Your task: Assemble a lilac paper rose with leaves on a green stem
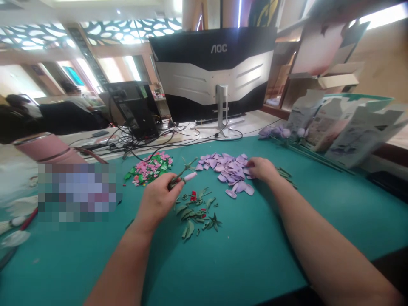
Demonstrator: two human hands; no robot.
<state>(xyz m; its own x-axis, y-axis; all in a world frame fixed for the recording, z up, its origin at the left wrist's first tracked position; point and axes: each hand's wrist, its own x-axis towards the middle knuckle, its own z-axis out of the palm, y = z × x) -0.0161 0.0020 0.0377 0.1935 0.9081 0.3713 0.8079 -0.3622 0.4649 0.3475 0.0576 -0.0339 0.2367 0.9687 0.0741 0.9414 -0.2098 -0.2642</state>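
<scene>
My left hand (161, 191) is closed around a green plastic flower stem (188, 165) with small side shoots; a pale pink-purple bud piece (190, 177) sticks out to the right. At the right edge of a heap of purple petals (228, 165), my right hand (262, 169) has its fingers bent together against the petals; whatever lies between the fingertips is hidden. Loose green leaf pieces (189, 212) lie below and between the hands, among them a star-shaped sepal (214, 222) and a few red bits (194, 196).
A pile of pink and green small parts (153, 168) lies at the back left. Thin green stems (284, 173) lie beyond my right wrist. Purple flowers on stems (283, 132) and open boxes (353, 131) stand back right. A monitor (216, 76), cables and a pink bottle (51, 151) border the green mat (242, 263).
</scene>
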